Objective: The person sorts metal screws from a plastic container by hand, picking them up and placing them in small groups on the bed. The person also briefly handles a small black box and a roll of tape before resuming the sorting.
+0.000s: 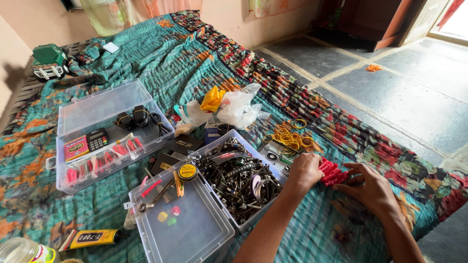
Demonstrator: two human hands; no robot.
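Observation:
Both hands rest on a teal patterned bedspread. My left hand lies fingers-down beside a row of small red plastic pieces and touches its left end. My right hand presses the same red row from the right side, fingers curled around it. Just left of my left hand stands a clear plastic box filled with dark screws, springs and metal parts. Yellow rubber bands lie in a loose heap behind the hands.
A second clear box lid holds pliers, a tape roll and small dice. Another clear case at the left holds red pieces, a calculator and black gadgets. White plastic bags, a glue tube and a jar lie around. Stone floor at right.

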